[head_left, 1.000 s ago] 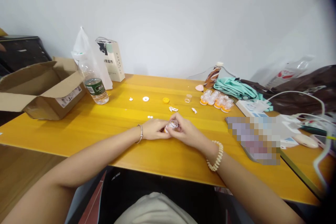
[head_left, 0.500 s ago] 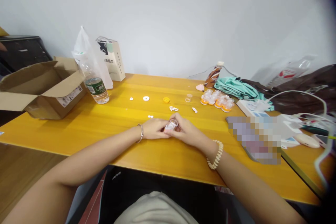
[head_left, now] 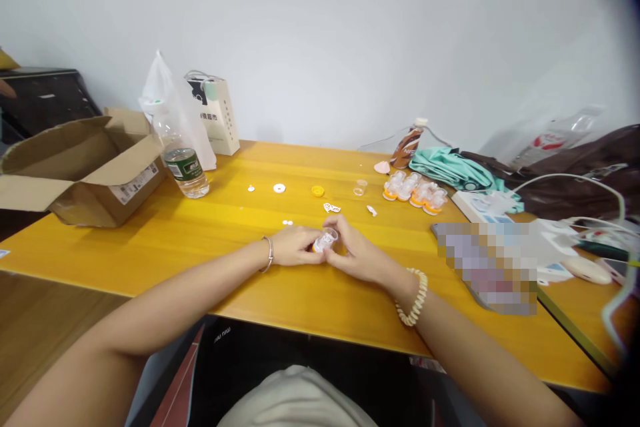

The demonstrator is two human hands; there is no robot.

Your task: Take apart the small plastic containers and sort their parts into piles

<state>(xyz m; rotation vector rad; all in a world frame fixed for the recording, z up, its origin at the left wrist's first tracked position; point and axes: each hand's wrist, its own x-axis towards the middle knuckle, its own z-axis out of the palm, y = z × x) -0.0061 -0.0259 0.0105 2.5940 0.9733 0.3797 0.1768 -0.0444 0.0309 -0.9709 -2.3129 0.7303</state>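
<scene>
Between my hands is a small clear plastic cup (head_left: 327, 239) with an orange-yellow base and white bits inside, tilted over the table. My left hand (head_left: 294, 245) closes its fingers around the base end. My right hand (head_left: 357, 252) grips the cup's other side with thumb and fingers. Just beyond lie a white lacy wing-like piece (head_left: 331, 207) and two tiny white discs (head_left: 287, 222). Farther back are a yellow round piece (head_left: 317, 191), a white ring (head_left: 279, 188), a small white knob (head_left: 251, 188), a clear open cylinder (head_left: 360, 187) and a small white figure-like piece (head_left: 371, 211).
Several clear orange-based cups (head_left: 414, 193) stand right of the loose pieces, near a brown drink bottle (head_left: 407, 144) and green cloth (head_left: 453, 168). A phone-like slab (head_left: 483, 267), blurred out, lies right. An open carton (head_left: 110, 190) and water bottle (head_left: 186, 170) stand left.
The cup has turned slightly in my hands, so its orange-yellow base now shows by my left fingers. My right thumb has shifted a little. The loose pieces stay put.
</scene>
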